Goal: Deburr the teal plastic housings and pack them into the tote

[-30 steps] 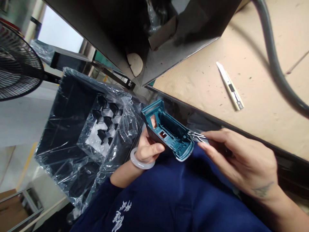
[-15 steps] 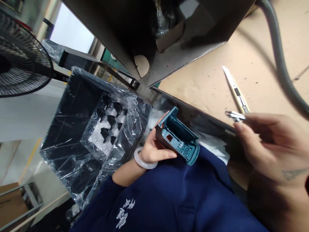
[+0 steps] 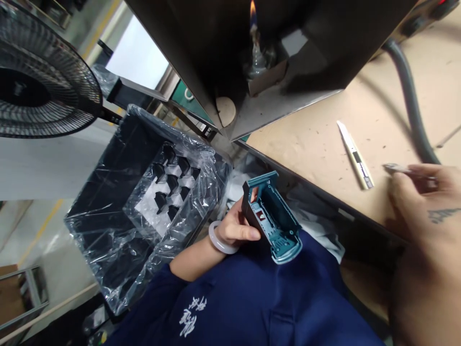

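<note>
My left hand (image 3: 237, 230) is wrapped around a teal plastic housing (image 3: 284, 245), tilted with its hollow inside facing up. A dark strip runs along its near side, and ribs and a small reddish window show within. At the right, my right hand (image 3: 425, 202) is low over the wooden tabletop, pinching a small silver tool (image 3: 393, 167) that looks like a nail clipper. Its rear part is hidden by the fingers. To the left of that hand a utility knife (image 3: 356, 154) lies on the tabletop, blade end pointing away.
A metal enclosure (image 3: 288, 108) stands at the back with a burning flame (image 3: 253, 8) inside. A grey hose (image 3: 410, 91) curves over the tabletop (image 3: 306, 139). Left is a plastic-lined bin (image 3: 108, 192) holding black pieces (image 3: 173, 182); a fan (image 3: 46, 91) stands beyond.
My right hand has moved right and down to the tabletop with the silver tool. The housing has turned slightly in my left hand. The view has shifted, bringing the flame into sight.
</note>
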The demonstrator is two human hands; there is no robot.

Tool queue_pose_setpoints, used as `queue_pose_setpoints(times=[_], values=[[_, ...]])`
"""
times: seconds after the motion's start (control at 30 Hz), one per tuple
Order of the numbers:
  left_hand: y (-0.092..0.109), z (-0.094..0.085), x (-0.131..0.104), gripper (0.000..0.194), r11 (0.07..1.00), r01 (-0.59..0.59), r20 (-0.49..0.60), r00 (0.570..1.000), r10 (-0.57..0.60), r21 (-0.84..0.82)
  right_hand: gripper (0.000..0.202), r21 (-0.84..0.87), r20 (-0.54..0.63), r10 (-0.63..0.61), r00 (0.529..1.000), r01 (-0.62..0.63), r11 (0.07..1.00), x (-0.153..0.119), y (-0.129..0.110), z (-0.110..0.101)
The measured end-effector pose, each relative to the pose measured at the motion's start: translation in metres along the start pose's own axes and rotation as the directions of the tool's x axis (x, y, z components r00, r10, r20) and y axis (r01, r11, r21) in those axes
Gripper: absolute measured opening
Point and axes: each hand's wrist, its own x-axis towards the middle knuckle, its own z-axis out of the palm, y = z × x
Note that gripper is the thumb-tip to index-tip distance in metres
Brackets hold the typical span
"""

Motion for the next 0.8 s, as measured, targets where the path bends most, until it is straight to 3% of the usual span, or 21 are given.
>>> queue_pose_setpoints(times=[0.07, 0.13, 0.27, 0.37, 0.47, 0.57, 0.63, 0.73, 0.8], values=[[0.000, 0.000, 0.000, 0.072, 0.999, 0.030, -0.027, 0.999, -0.031, -0.036, 0.025, -0.087, -0.057, -0.047, 0.997, 0.042, 0.995, 0.003, 0.004, 0.003], [0.001, 0.001, -0.001, 0.072, 0.997, 0.046, -0.029, 0.998, -0.048, -0.069, 0.020, -0.069, -0.085, -0.133, 0.987, 0.127, 0.989, 0.005, -0.003, 0.007], [0.006, 0.006, 0.000, 0.082, 0.996, 0.073, 0.020, 0.997, -0.072, -0.051, 0.020, 0.048, 0.003, -0.289, 0.957, 0.288, 0.956, 0.007, -0.034, 0.020], [0.009, 0.006, -0.001, 0.086, 0.999, 0.037, 0.061, 0.997, -0.037, -0.005, 0.024, 0.064, 0.045, -0.282, 0.958, 0.279, 0.958, 0.014, -0.051, 0.032], [0.012, 0.004, -0.003, 0.081, 1.000, 0.010, 0.089, 0.996, -0.012, 0.021, 0.020, 0.043, 0.093, -0.146, 0.985, 0.143, 0.989, 0.023, -0.058, 0.037], [0.015, 0.004, -0.005, 0.081, 1.000, 0.001, 0.115, 0.993, 0.000, -0.004, 0.018, 0.084, 0.170, 0.006, 0.985, -0.021, 0.996, 0.022, -0.063, 0.030], [0.017, 0.005, -0.005, 0.089, 1.000, -0.007, 0.099, 0.995, 0.009, -0.020, 0.015, 0.233, 0.201, 0.005, 0.980, -0.053, 0.971, 0.012, -0.068, 0.018], [0.019, 0.008, -0.005, 0.090, 1.000, -0.028, 0.066, 0.997, 0.028, 0.001, 0.014, 0.522, 0.230, -0.168, 0.959, 0.024, 0.853, -0.012, -0.082, -0.006], [0.019, 0.009, -0.004, 0.080, 0.999, -0.037, 0.053, 0.998, 0.036, 0.022, 0.018, 0.620, 0.227, -0.351, 0.908, 0.144, 0.771, -0.028, -0.096, -0.024]])
